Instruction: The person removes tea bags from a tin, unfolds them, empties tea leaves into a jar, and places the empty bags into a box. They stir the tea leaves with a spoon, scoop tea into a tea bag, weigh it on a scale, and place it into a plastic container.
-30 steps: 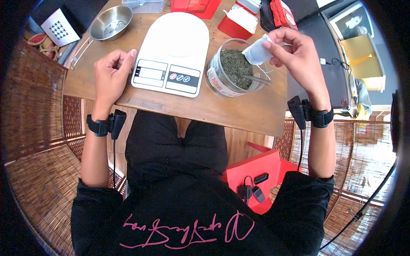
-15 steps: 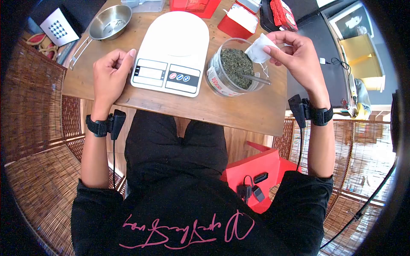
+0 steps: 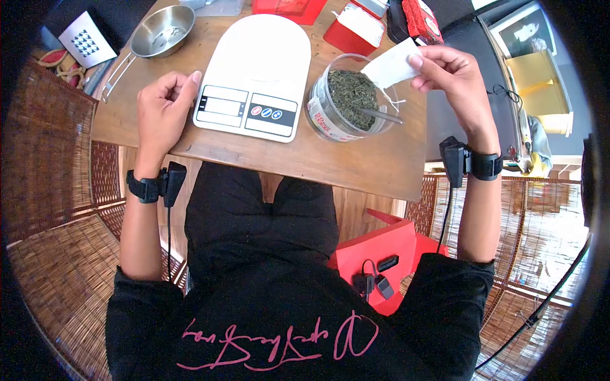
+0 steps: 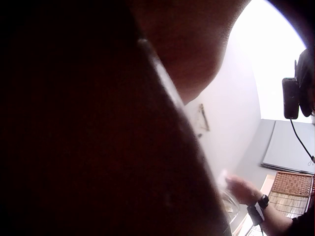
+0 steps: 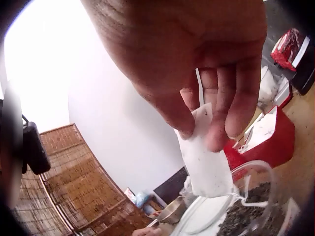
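My right hand [image 3: 454,82] pinches a small white drawstring tea bag [image 3: 392,65] between thumb and fingers. The bag hangs flat above the right rim of a clear plastic tub [image 3: 325,122], and its loose string [image 5: 251,200] dangles at the lower end. Dark green tea leaves [image 3: 348,92] fill much of the tub, with a metal spoon [image 3: 384,115] stuck in them, handle leaning right. My left hand [image 3: 162,114] rests on the table, holding nothing, fingers loosely curled and thumb at the edge of a white kitchen scale [image 3: 257,54]. Nothing lies on the scale's platform.
A steel pan [image 3: 162,32] stands at the table's back left. Behind the tub is a red box [image 3: 354,30] with white contents, beside another red container [image 3: 289,9]. The wooden table's [image 3: 298,164] front edge runs close to my lap.
My right hand has shifted slightly right, and the tea bag has turned and now shows longer and flatter beside the fingers. The left hand stays in place.
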Motion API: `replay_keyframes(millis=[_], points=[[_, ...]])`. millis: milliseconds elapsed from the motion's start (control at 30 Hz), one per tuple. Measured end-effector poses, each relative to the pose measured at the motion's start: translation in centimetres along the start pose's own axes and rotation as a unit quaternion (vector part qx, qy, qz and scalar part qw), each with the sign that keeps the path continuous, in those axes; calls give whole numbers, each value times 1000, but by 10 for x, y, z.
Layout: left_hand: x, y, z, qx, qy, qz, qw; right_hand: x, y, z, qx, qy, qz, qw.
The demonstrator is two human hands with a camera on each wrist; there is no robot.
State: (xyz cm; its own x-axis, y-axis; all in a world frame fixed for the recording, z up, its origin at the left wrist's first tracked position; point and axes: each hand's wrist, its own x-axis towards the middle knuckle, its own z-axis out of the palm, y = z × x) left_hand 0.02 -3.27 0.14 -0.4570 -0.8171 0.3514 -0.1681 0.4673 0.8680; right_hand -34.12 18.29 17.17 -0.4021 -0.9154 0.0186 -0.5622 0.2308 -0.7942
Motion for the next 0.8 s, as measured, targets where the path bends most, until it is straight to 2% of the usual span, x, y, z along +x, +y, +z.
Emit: replay_keyframes(millis=[133, 267, 333, 367, 400, 467, 500, 533, 600, 733, 800], points=[[3, -2, 1, 0, -6, 5, 1000, 0, 7, -9, -94, -23, -13, 995], [1, 3, 1, 4, 0, -3, 1000, -2, 15, -16, -59, -24, -11, 998], [3, 2, 2, 4, 1, 4, 1000, -4, 16, -18, -98, -43, -5, 994], [2, 0, 1, 5, 4, 8, 1000, -6, 10, -21, -59, -12, 2, 998], [0, 0, 1, 6, 5, 5, 1000, -5, 13, -21, -59, -14, 2, 998], [2, 2, 0, 17, -3, -2, 1000, -3, 21, -23, -93, -49, 13, 994], [4, 3, 1, 17, -2, 5, 1000, -3, 25, -23, -170, -70, -10, 983], [3, 2, 1, 12, 1, 3, 1000, -4, 22, -25, -173, -64, -14, 983], [1, 1, 1, 6, 9, 2, 1000, -6, 15, -22, -27, -4, 29, 999], [0, 4, 4, 0, 8, 13, 1000, 13, 21, -21, -7, -14, 36, 999], [0, 5, 2, 6, 3, 5, 1000, 30, 18, -13, 12, 7, 44, 999]])
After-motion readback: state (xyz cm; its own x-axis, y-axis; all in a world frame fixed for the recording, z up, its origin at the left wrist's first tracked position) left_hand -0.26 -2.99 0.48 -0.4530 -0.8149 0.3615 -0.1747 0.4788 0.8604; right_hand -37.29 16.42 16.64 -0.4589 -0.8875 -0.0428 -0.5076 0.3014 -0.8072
